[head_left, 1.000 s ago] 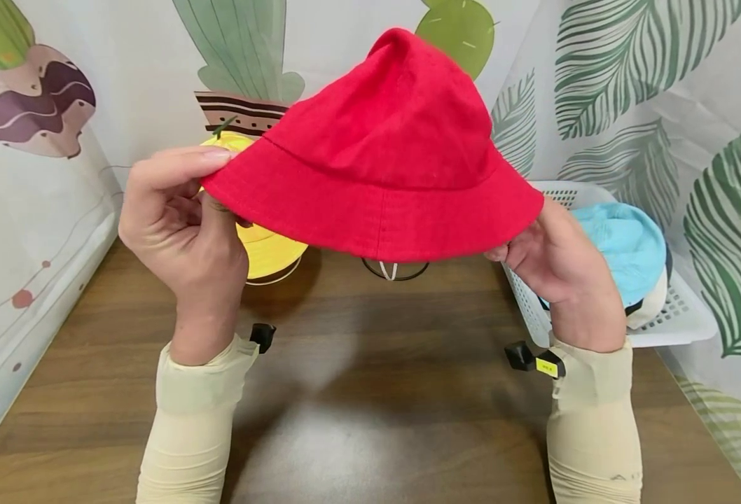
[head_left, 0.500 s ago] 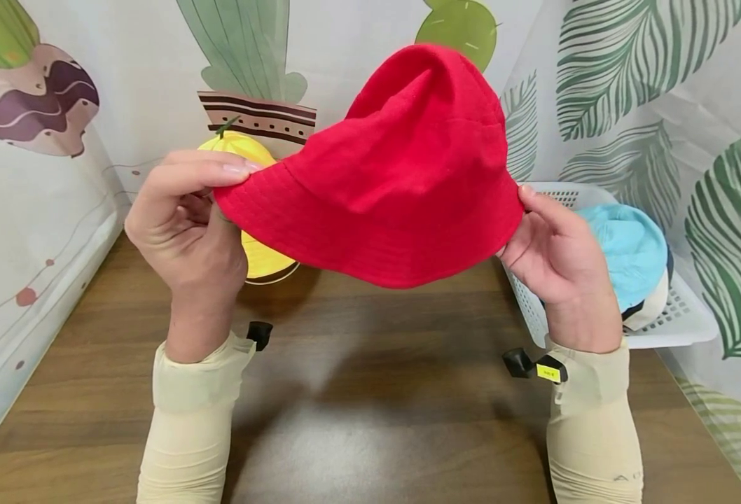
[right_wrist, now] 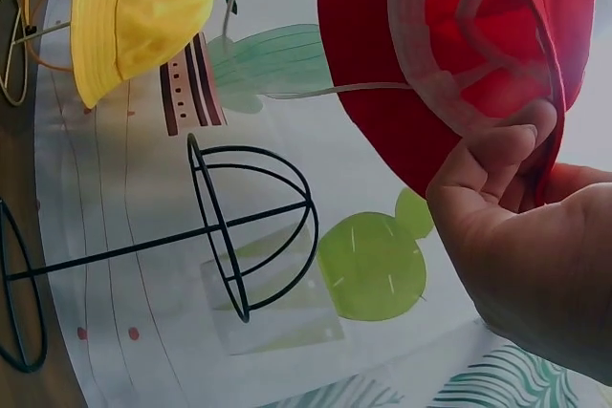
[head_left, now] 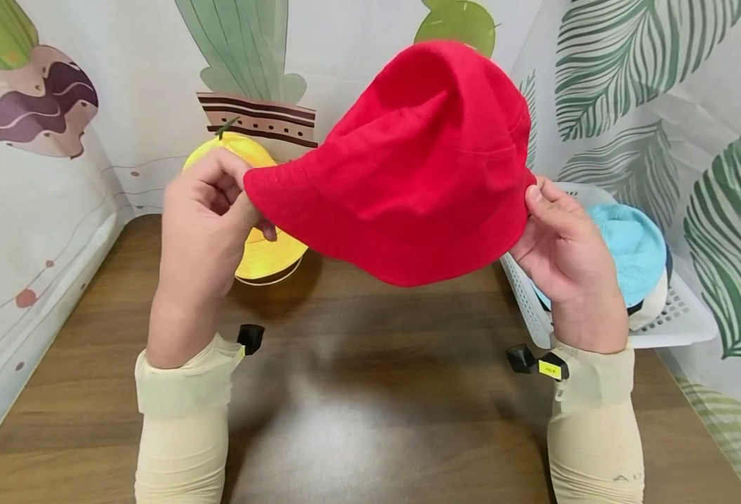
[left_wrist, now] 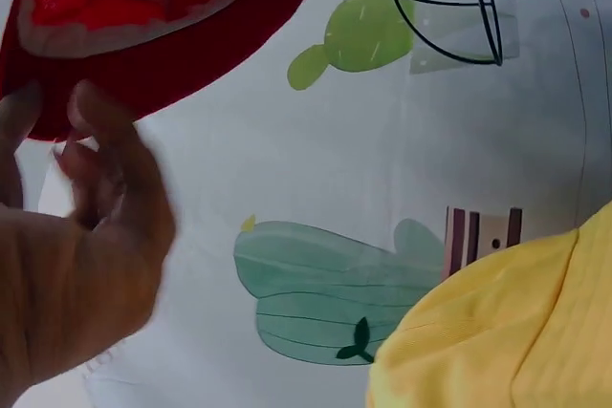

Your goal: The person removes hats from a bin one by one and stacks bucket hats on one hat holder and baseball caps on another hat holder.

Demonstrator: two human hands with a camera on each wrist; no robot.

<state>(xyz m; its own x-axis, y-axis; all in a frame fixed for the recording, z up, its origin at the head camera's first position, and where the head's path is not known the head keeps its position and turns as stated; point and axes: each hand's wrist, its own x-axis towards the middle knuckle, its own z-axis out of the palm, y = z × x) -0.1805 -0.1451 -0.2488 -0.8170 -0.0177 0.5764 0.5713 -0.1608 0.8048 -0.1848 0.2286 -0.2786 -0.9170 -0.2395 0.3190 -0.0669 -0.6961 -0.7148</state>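
Note:
A red bucket hat (head_left: 414,175) hangs in the air between both hands, crown up and leaning right. My left hand (head_left: 197,231) pinches the left end of its brim. My right hand (head_left: 572,245) grips the right end, its thumb on the outer side and fingers beneath. In the right wrist view the hat's underside (right_wrist: 359,74) shows a pale inner band, and a thin white cord (right_wrist: 335,91) runs from it. The left wrist view is blurred around the left fingers near the brim (left_wrist: 239,59).
Behind the left hand a yellow hat (head_left: 269,255) with a green stem sits on a stand. A black wire hat stand (right_wrist: 229,226) rises at the back, hidden by the red hat in the head view. On the right, a white basket (head_left: 686,318) holds a light blue hat (head_left: 635,252) and others.
The red hat has tilted, its crown shifting right. My left hand has moved right with the brim edge. My right thumb has come up onto the brim's outer side.

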